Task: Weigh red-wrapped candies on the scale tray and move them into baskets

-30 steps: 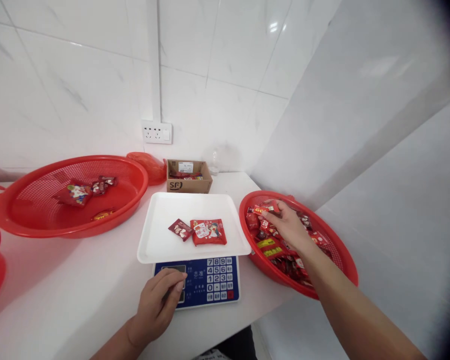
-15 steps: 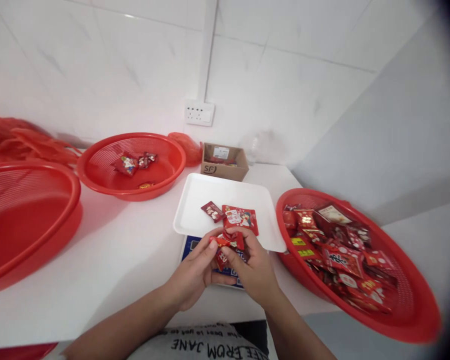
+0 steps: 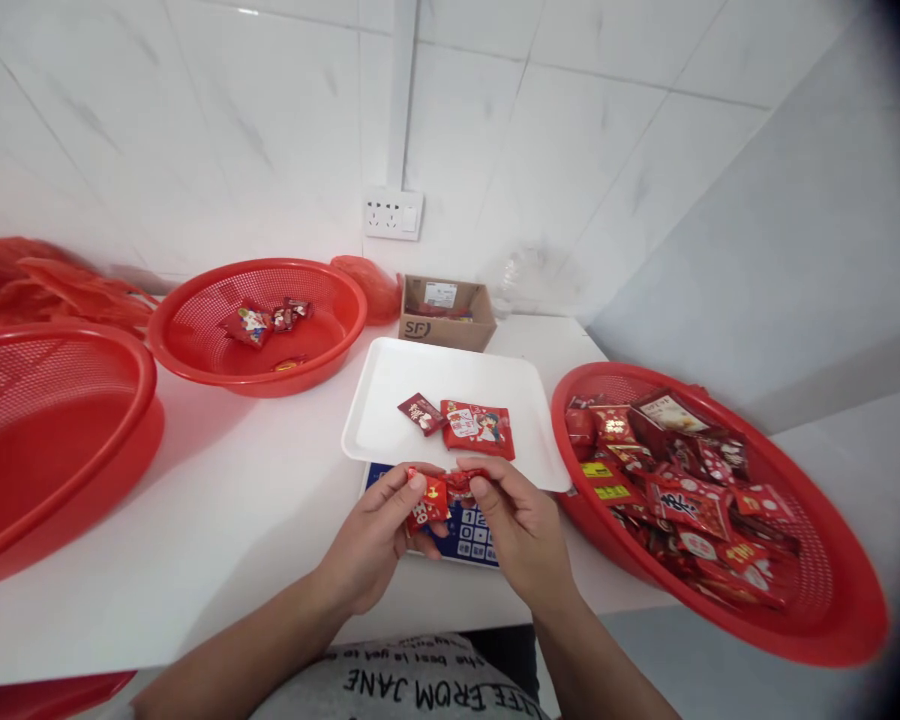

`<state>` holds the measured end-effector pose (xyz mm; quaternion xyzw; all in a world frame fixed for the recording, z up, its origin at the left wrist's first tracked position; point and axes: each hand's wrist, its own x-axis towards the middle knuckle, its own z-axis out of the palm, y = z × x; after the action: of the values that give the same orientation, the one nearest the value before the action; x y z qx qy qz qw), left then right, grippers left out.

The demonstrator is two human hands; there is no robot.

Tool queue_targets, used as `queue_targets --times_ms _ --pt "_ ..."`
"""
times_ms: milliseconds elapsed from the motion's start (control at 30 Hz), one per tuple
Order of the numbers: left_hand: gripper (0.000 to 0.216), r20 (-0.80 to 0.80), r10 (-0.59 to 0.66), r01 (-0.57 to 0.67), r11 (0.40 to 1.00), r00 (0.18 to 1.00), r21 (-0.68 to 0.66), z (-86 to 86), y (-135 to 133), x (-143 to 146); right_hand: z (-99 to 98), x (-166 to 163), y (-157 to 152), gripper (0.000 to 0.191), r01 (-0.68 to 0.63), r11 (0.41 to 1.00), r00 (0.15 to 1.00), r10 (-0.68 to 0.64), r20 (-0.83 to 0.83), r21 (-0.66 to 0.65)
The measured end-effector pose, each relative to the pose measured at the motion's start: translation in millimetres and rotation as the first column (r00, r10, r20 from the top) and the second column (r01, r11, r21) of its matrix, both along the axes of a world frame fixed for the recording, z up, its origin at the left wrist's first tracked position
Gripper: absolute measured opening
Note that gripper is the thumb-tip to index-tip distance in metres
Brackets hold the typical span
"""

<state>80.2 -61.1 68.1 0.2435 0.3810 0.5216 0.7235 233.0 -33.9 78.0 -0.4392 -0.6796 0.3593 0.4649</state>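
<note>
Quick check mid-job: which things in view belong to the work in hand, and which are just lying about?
Apparently in the work:
left hand
right hand
held packets
tray packets
tray
scale
right basket

Apparently just lying about:
SF box
red bag
red heap
near left basket, far left basket (role unclear)

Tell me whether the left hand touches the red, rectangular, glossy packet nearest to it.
Touching: in the head view, the left hand pinches the packet under its thumb.
</note>
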Motion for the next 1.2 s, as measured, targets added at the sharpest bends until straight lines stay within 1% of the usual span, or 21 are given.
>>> queue_targets --times_ms 67,133,200,333,433,500,567,667,800,867,967,1033,1133,1200 --pt "0.042 -0.027 -0.052 0.052 0.998 0.998 0.016 -0.2 -0.9 0.5 3.0 -0.4 -0.9 0.016 -0.004 1.000 1.000 0.004 0.002 -0.017" --pt "0.043 -0.063 -0.071 0.073 0.997 0.995 0.035 -0.9 -1.6 1.0 4.7 -1.9 -1.6 0.016 -0.011 1.000 1.000 0.011 0.009 0.003" --pt "0.041 -0.106 -0.053 0.059 0.997 0.993 0.057 -1.8 -1.8 1.0 4.4 -3.4 -2.2 0.016 -0.019 1.000 1.000 0.019 0.012 0.018" --pt "0.034 -0.187 0.026 -0.003 0.993 0.982 0.121 -3.6 -1.7 -0.9 0.4 -4.6 -3.6 0.016 -0.053 0.998 0.999 0.053 -0.007 0.025" --pt "0.033 -0.232 0.077 -0.033 0.982 0.970 0.188 -4.7 -3.4 -2.7 -1.6 -4.8 -5.0 0.021 -0.065 0.994 0.997 0.069 -0.041 0.084" --pt "0.032 -0.247 0.084 -0.030 0.976 0.965 0.216 -5.1 -4.9 -3.7 -1.2 -4.8 -5.8 0.020 -0.072 0.987 0.995 0.080 -0.053 0.141" --pt "0.032 -0.234 0.074 -0.022 0.976 0.969 0.217 -5.0 -5.6 -4.3 0.2 -4.3 -6.4 0.020 -0.076 0.976 0.995 0.088 -0.050 0.206" --pt "0.035 -0.188 0.043 -0.007 0.982 0.981 0.191 -3.5 -4.9 -4.5 2.7 -2.4 -7.0 0.027 -0.086 0.952 0.995 0.095 -0.016 0.294" --pt "0.041 -0.129 0.006 0.010 0.992 0.992 0.127 -0.7 -4.1 -3.7 3.3 -0.1 -6.3 0.038 -0.115 0.924 0.993 0.118 0.014 0.364" --pt "0.044 -0.079 -0.043 0.050 0.995 0.996 0.085 0.1 -4.5 -3.4 1.7 0.1 -5.8 0.042 -0.142 0.913 0.989 0.146 0.018 0.381" --pt "0.042 -0.031 -0.099 0.100 0.995 0.995 0.027 1.9 -5.3 -3.6 -1.5 1.0 -6.7 0.047 -0.200 0.915 0.979 0.201 0.034 0.350" --pt "0.037 -0.041 -0.078 0.078 0.997 0.996 0.004 3.9 -5.4 -4.2 -3.1 2.5 -8.9 0.050 -0.220 0.931 0.974 0.225 0.018 0.290" --pt "0.035 -0.061 -0.026 0.028 0.999 0.998 0.018 7.0 -5.5 -5.2 -3.8 5.0 -13.2 0.049 -0.263 0.956 0.957 0.276 -0.094 0.134" --pt "0.036 -0.069 -0.008 0.011 0.999 0.998 0.053 8.1 -5.9 -5.5 -3.9 5.4 -14.9 0.046 -0.299 0.953 0.931 0.304 -0.202 0.052"
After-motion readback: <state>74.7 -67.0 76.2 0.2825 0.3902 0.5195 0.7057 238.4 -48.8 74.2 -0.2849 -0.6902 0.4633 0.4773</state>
